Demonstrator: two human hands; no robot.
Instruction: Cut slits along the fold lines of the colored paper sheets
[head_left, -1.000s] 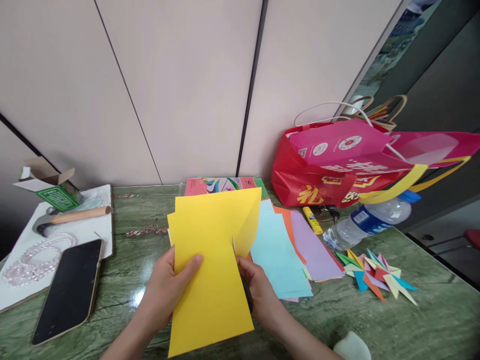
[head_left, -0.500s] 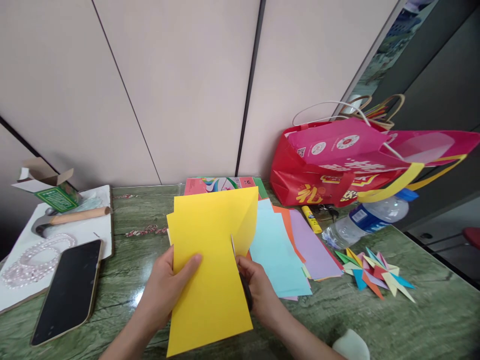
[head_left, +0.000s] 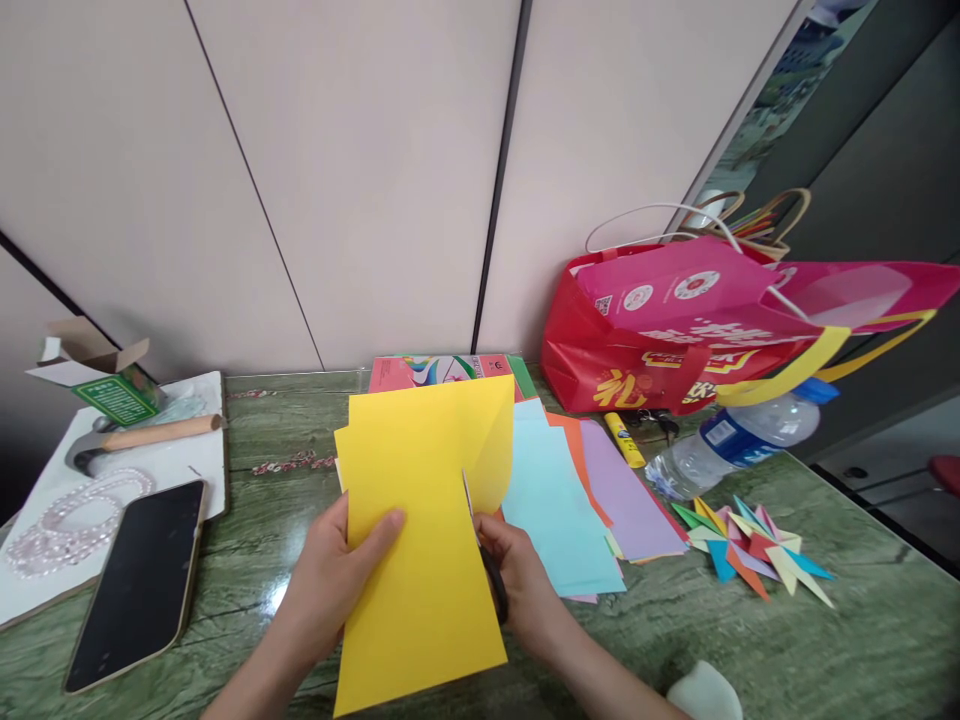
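Observation:
A sheet of yellow paper is held up over the table by my left hand, its thumb flat on the front and its fingers behind. My right hand is closed round the dark handle of a pair of scissors. One thin blade shows on the front of the paper, pointing up along a cut. Right of the blade, the cut strip of paper bends away. Loose sheets of light blue paper and purple paper lie just beyond my right hand.
On the left are a phone, a hammer, a bead string and a small green box. On the right are folded paper pieces, a water bottle, a glue stick and a red bag.
Almost nothing differs. The scissors' handle and my right hand have shifted very slightly; the yellow paper and my left hand stay practically in place.

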